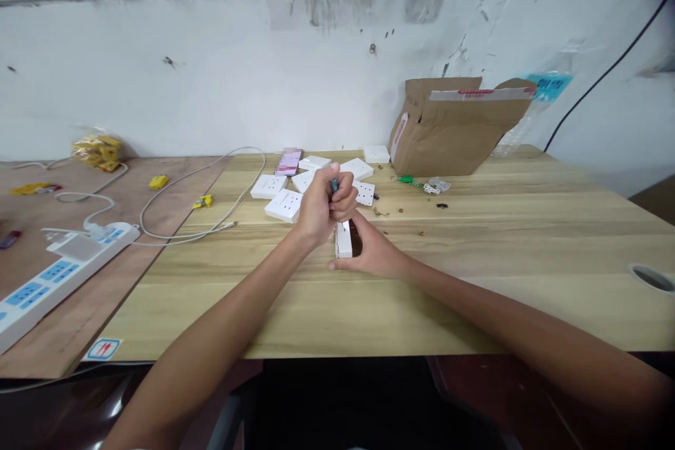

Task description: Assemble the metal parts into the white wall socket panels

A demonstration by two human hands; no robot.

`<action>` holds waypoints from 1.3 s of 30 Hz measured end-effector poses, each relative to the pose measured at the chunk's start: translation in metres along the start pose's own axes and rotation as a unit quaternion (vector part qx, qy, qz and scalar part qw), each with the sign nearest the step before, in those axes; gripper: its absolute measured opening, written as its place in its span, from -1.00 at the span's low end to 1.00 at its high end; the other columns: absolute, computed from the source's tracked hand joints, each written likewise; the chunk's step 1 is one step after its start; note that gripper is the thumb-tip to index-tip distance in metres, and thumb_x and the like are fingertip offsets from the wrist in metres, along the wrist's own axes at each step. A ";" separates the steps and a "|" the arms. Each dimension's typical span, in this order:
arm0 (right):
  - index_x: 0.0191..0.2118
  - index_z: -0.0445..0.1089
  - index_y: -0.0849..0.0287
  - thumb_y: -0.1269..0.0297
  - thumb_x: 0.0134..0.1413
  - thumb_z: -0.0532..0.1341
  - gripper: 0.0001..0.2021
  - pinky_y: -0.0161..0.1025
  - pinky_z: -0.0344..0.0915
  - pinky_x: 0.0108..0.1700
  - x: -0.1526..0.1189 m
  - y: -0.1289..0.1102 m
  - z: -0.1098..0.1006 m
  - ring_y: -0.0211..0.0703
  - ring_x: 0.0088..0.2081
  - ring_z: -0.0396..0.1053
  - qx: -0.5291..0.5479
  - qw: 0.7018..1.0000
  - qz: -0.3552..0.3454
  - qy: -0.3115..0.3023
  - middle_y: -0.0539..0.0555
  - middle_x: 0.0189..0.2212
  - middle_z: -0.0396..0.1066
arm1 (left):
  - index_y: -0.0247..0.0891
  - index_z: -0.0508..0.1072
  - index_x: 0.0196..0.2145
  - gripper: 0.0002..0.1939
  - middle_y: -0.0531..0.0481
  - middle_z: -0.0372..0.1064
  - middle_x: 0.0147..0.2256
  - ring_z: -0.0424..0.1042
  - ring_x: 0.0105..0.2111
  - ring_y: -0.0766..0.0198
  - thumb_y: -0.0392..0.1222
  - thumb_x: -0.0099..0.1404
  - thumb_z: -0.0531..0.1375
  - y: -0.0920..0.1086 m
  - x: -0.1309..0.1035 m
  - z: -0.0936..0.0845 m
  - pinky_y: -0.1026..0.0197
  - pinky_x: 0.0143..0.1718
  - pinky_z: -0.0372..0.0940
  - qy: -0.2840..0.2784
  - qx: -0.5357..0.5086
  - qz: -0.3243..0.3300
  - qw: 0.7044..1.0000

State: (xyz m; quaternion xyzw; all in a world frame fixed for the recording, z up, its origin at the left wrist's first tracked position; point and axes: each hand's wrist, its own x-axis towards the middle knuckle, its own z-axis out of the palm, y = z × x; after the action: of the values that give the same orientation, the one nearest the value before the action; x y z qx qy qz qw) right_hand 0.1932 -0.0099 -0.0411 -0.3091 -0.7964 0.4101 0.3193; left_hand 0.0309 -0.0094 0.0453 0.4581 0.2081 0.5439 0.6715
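My left hand (323,205) is closed in a fist round a dark bluish tool handle (334,185), whose top shows above the fingers; its lower end is hidden. Just below and to the right, my right hand (369,252) grips a white socket piece (344,239) standing on edge on the wooden table (327,316), with a dark brown part showing beside it. Several white socket panels lie behind my hands, among them one (283,204) left of my left hand and another (363,193) to its right.
An open cardboard box (458,126) stands at the back right. Near it lie a green-handled item (408,180), a small clear bag (437,185) and scattered small parts. On the left are a power strip (68,274), a looped white cable (203,233) and yellow packets (98,151).
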 end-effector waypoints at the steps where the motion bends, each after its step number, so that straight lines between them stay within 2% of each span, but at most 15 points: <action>1: 0.48 0.17 0.02 -0.07 -0.05 0.66 0.06 0.34 0.29 0.45 0.000 0.000 0.000 0.38 0.38 0.36 0.001 1.000 0.002 -0.001 0.25 0.40 0.36 | -0.16 0.01 -0.57 -0.36 0.24 -0.24 -0.63 -0.28 -0.67 0.48 0.18 0.51 0.21 0.000 0.000 0.000 0.34 -0.64 -0.20 0.004 -0.005 -0.008 1.000; 4: 0.45 0.20 0.03 -0.07 -0.03 0.65 0.02 0.34 0.30 0.44 0.000 -0.001 0.000 0.38 0.38 0.37 0.003 1.000 0.001 -0.002 0.26 0.39 0.36 | -0.16 0.01 -0.57 -0.36 0.24 -0.23 -0.63 -0.27 -0.67 0.47 0.18 0.50 0.20 -0.001 -0.001 0.001 0.34 -0.64 -0.19 0.007 0.001 -0.018 1.000; 10: 0.42 0.22 0.05 -0.10 -0.06 0.65 0.01 0.34 0.28 0.45 0.001 0.004 0.001 0.40 0.40 0.34 -0.012 1.000 -0.021 0.005 0.29 0.39 0.36 | -0.15 0.06 -0.58 -0.37 0.24 -0.22 -0.63 -0.29 -0.64 0.46 0.23 0.45 0.23 -0.007 -0.002 0.001 0.33 -0.62 -0.19 -0.022 0.047 0.005 0.999; 19: 0.39 0.29 0.07 -0.09 -0.02 0.63 -0.06 0.31 0.38 0.38 0.000 0.008 0.003 0.38 0.34 0.42 -0.012 1.000 0.003 -0.001 0.28 0.31 0.45 | -0.18 0.15 -0.55 -0.41 0.17 -0.11 -0.57 -0.14 -0.58 0.40 0.20 0.52 0.19 -0.006 -0.006 0.009 0.27 -0.55 -0.21 -0.042 0.212 0.001 0.976; 23: 0.40 0.27 0.05 -0.12 -0.04 0.64 -0.03 0.32 0.37 0.39 0.000 0.006 0.002 0.39 0.36 0.40 -0.012 1.000 -0.001 0.000 0.28 0.34 0.42 | -0.17 0.15 -0.55 -0.43 0.18 -0.14 -0.58 -0.17 -0.60 0.41 0.16 0.51 0.19 -0.006 -0.003 0.007 0.27 -0.56 -0.23 -0.051 0.182 -0.021 0.982; 26: 0.42 0.21 0.05 -0.14 -0.08 0.66 0.04 0.30 0.36 0.38 0.000 0.003 0.000 0.38 0.35 0.39 -0.011 1.000 -0.005 0.002 0.28 0.35 0.39 | -0.16 0.13 -0.55 -0.42 0.22 -0.19 -0.61 -0.24 -0.63 0.43 0.20 0.48 0.20 -0.005 0.001 0.001 0.29 -0.60 -0.22 -0.032 0.100 -0.012 0.994; 31: 0.28 0.26 0.00 -0.18 -0.15 0.67 -0.04 0.27 0.48 0.15 -0.002 -0.005 -0.002 0.28 0.09 0.51 -0.047 0.998 0.043 0.005 0.17 0.11 0.52 | -0.16 0.11 -0.54 -0.39 0.22 -0.18 -0.62 -0.22 -0.65 0.41 0.23 0.51 0.19 0.005 0.007 -0.020 0.29 -0.61 -0.13 0.050 0.022 0.084 0.995; 33: 0.25 0.26 -0.03 -0.16 -0.14 0.67 -0.08 0.23 0.49 0.11 -0.003 -0.006 -0.004 0.23 0.06 0.52 -0.049 0.998 0.048 0.003 0.14 0.09 0.53 | -0.16 0.16 -0.53 -0.41 0.21 -0.13 -0.61 -0.17 -0.64 0.40 0.23 0.52 0.18 0.003 0.009 -0.034 0.30 -0.60 -0.13 0.096 0.057 0.103 0.988; 36: 0.27 0.26 -0.05 -0.12 -0.10 0.67 -0.10 0.20 0.48 0.15 -0.004 -0.004 -0.008 0.20 0.09 0.53 -0.027 0.999 0.037 0.004 0.16 0.13 0.52 | -0.20 0.30 -0.49 -0.48 0.17 0.00 -0.59 -0.04 -0.60 0.37 0.16 0.56 0.19 -0.013 0.013 -0.057 0.30 -0.56 -0.10 0.166 0.189 0.097 0.963; 39: 0.25 0.28 -0.03 -0.10 -0.09 0.67 -0.13 0.18 0.48 0.17 -0.002 0.000 -0.014 0.18 0.10 0.53 -0.014 0.999 0.031 0.006 0.15 0.12 0.51 | -0.23 0.41 -0.37 -0.49 0.08 0.21 -0.49 0.18 -0.47 0.31 0.18 0.64 0.11 -0.032 0.015 -0.072 0.28 -0.43 0.11 0.166 0.296 0.083 0.937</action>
State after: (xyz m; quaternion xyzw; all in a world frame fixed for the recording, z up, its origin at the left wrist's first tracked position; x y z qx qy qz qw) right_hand 0.2055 -0.0049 -0.0349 -0.3403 -0.7902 0.4069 0.3069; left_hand -0.0032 0.0333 -0.0137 0.5549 0.4294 0.5802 0.4136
